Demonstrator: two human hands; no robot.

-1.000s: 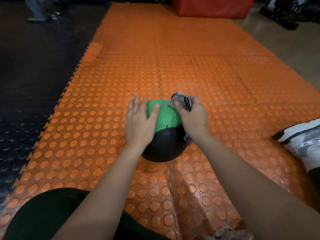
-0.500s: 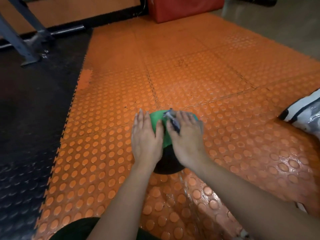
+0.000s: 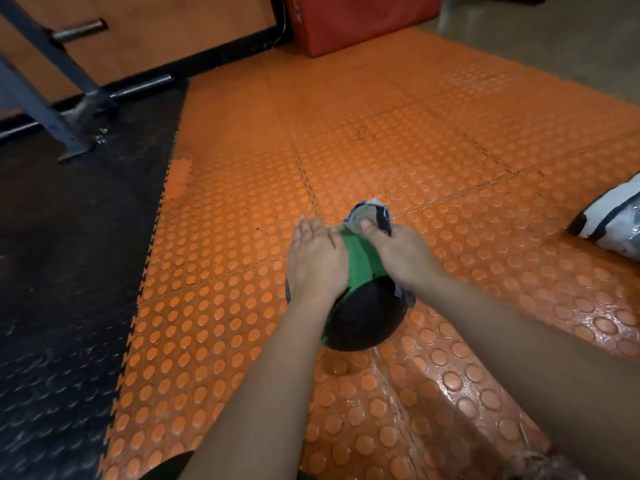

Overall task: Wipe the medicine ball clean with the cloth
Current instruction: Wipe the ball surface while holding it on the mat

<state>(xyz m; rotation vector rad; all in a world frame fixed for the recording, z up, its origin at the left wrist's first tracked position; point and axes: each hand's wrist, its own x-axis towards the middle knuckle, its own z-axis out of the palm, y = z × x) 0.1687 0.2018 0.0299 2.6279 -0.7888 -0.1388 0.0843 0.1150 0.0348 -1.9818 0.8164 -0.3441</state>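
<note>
Medicine ball, green above and black below, sits on the orange studded mat. The left hand lies flat and open on its left side, gripping nothing. The right hand presses the bunched cloth against the ball's top, fingers curled around it.

The lettering on the red pad is too blurred to read.
</note>
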